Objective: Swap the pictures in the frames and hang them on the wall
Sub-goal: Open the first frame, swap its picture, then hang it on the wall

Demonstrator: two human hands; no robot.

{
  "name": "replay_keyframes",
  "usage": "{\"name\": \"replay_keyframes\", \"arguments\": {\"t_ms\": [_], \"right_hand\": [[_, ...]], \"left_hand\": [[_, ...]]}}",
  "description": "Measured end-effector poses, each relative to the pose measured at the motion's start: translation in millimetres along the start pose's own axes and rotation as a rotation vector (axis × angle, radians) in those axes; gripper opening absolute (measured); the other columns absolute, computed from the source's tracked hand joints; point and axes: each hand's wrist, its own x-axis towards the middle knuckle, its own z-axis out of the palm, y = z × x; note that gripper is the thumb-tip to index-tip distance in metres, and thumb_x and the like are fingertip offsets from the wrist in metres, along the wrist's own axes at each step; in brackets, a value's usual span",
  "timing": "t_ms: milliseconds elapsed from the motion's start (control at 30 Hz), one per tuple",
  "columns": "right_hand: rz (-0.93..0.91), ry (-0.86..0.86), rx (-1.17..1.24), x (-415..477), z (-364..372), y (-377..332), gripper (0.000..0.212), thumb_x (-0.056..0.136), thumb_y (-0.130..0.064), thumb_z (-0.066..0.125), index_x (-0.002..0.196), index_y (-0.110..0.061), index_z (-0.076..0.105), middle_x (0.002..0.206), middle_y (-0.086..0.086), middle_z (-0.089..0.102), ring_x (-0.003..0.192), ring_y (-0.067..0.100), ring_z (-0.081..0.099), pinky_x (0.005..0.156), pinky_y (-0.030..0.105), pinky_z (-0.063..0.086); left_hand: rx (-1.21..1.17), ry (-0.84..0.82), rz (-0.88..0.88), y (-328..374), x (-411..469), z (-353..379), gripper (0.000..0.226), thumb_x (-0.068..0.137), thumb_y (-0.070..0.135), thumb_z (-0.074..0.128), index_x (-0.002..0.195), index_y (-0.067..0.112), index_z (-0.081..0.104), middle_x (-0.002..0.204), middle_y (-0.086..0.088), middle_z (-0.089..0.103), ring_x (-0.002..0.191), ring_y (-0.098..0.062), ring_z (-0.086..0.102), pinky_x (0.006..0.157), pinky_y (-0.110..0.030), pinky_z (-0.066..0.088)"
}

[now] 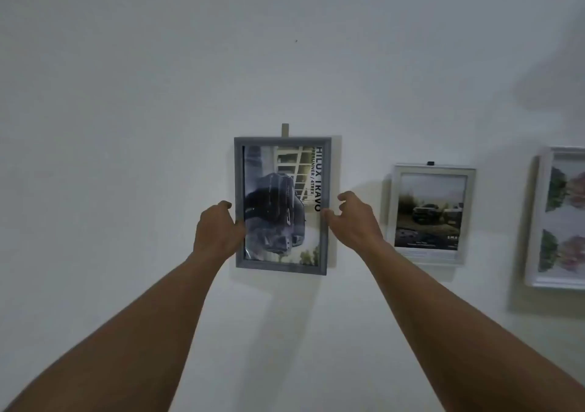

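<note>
Figure. Hanging the grey frame (281, 268) on the wall (126, 127), head view. The frame stood upright against the wall at centre, its hanging tab (285, 130) projecting from the 12 o'clock edge. The vehicle picture (278, 209) inside lay turned sideways, lettering running down the 3 o'clock margin.

Step in hand, as judged: seating the tab on its fixing, which was hidden behind it. To do this well, the frame should be kept flat to the wall, lowered until the tab catches, then levelled against the white frame (392, 215) at 3 o'clock. One side should be let go only once the weight is carried. A dark speck (296, 40) sat high at 12 o'clock; whether it was a nail could not be told.

Grip: the left hand (217, 231) clasped the 9 o'clock border, fingers curled round the edge. The right hand (356, 218) lay at 3 o'clock, thumb tip touching the border, fingers loosely curled and apparently clear of it, pinching nothing. A flower-print frame (538, 221) hung farther toward 3 o'clock.
</note>
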Motion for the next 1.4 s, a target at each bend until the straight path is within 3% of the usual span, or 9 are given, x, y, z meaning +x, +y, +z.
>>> {"name": "replay_keyframes", "arguments": {"t_ms": [233,367,500,633,767,900,1100,1200,1400], "right_hand": [[0.061,0.04,0.217,17,35,0,0.036,0.096,-0.027,0.061,0.129,-0.019,0.048,0.105,0.0,0.066,0.089,0.019,0.06,0.074,0.029,0.045],[0.051,0.088,0.3,23,53,4,0.022,0.097,-0.014,0.057,0.115,-0.024,0.049,0.093,-0.01,0.06,0.091,0.019,0.061,0.069,0.027,0.047],[0.045,0.117,0.376,26,60,6,0.031,0.096,-0.011,0.058,0.125,-0.022,0.05,0.093,-0.017,0.058,0.09,0.017,0.06,0.078,0.03,0.049],[0.01,0.154,0.395,27,57,4,0.046,0.097,-0.01,0.057,0.139,-0.024,0.044,0.092,-0.014,0.058,0.081,0.007,0.058,0.066,0.021,0.047],[-0.071,0.152,0.43,26,51,0,0.072,0.097,-0.007,0.056,0.15,-0.043,0.024,0.098,-0.014,0.063,0.084,0.01,0.063,0.072,0.023,0.052],[-0.094,0.156,0.444,22,40,-5,0.08,0.097,-0.008,0.057,0.152,-0.048,0.015,0.096,0.001,0.067,0.074,0.015,0.061,0.061,0.018,0.048],[-0.11,0.135,0.504,-5,17,-3,0.081,0.097,-0.01,0.059,0.15,-0.053,0.016,0.099,0.006,0.068,0.082,0.027,0.063,0.071,0.031,0.056],[-0.08,0.094,0.541,-35,3,10,0.079,0.096,-0.007,0.06,0.148,-0.051,0.022,0.101,0.004,0.07,0.091,0.031,0.065,0.082,0.043,0.058],[0.062,0.015,0.578,-115,-19,62,0.065,0.096,-0.007,0.061,0.142,-0.043,0.032,0.096,0.005,0.072,0.086,0.019,0.07,0.073,0.028,0.059]], "left_hand": [[-0.256,0.036,-0.058,-17,18,34,0.041,0.092,0.015,0.057,0.133,0.009,0.05,0.123,-0.013,0.061,0.11,-0.029,0.058,0.094,-0.038,0.047],[-0.365,0.084,-0.09,-22,24,45,0.037,0.091,0.006,0.057,0.126,0.011,0.049,0.12,-0.013,0.058,0.105,-0.027,0.058,0.088,-0.034,0.048],[-0.414,0.058,-0.102,-26,31,45,0.035,0.09,0.006,0.061,0.12,0.013,0.044,0.115,-0.011,0.059,0.096,-0.025,0.059,0.078,-0.027,0.046],[-0.471,-0.002,-0.097,-27,33,39,0.037,0.091,0.003,0.06,0.116,0.019,0.038,0.105,-0.006,0.06,0.084,-0.022,0.061,0.077,-0.033,0.053],[-0.514,0.007,-0.023,-25,33,28,0.052,0.092,0.001,0.057,0.133,0.027,0.037,0.1,-0.002,0.06,0.081,-0.015,0.06,0.075,-0.031,0.055],[-0.556,0.013,0.055,-17,32,11,0.06,0.093,0.001,0.056,0.14,0.032,0.037,0.103,-0.001,0.058,0.084,-0.013,0.059,0.063,-0.021,0.05],[-0.629,-0.041,0.115,-10,12,-13,0.059,0.093,0.004,0.057,0.137,0.04,0.041,0.109,0.0,0.065,0.094,-0.015,0.065,0.082,-0.036,0.058],[-0.662,-0.094,0.136,-5,-18,-17,0.062,0.093,0.003,0.057,0.139,0.041,0.039,0.109,-0.001,0.066,0.096,-0.017,0.066,0.082,-0.031,0.058],[-0.718,-0.222,0.044,-1,-106,8,0.059,0.095,0.01,0.057,0.137,0.05,0.042,0.129,0.0,0.059,0.114,-0.021,0.059,0.091,-0.046,0.055]]}}
